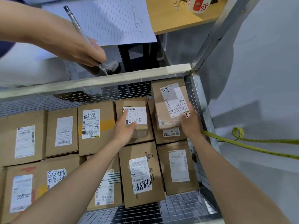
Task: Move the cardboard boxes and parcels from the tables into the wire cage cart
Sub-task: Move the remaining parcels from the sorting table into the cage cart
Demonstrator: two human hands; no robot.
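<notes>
- Brown cardboard boxes (103, 110) with white shipping labels lie packed side by side in the wire cage cart (97, 81), labels up, and cover most of its floor.
- One small box (137, 118) sits on top of a packed box in the far row, near the cart's right end.
- Left grip (124, 131) rests on the near left part of this small box. Its fingers lie straight over the label and it is released, not closed round the box.
- Just to the right, a taller box (168, 101) stands on the packed layer in the far right corner of the cart, close against the mesh wall.
- Right grip (190, 122) is grasping the taller box at its near right corner, with the thumb on the label face and the fingers along the right side.
- Bare mesh floor shows at the near right of the cart, in front of the nearest boxes.
- Beyond the far rail, a second person's grip (77, 46) is clenched round a pen (76, 23) whose tip points down toward the rail.
- Behind it, a sheet of lined paper (116, 18) overhangs the edge of a wooden desk (169, 18).
- On that desk stands a red and white cup (199, 4).
- Outside the cart to the right, a yellow strap (242, 139) runs from the cart's corner post across the grey floor.
</notes>
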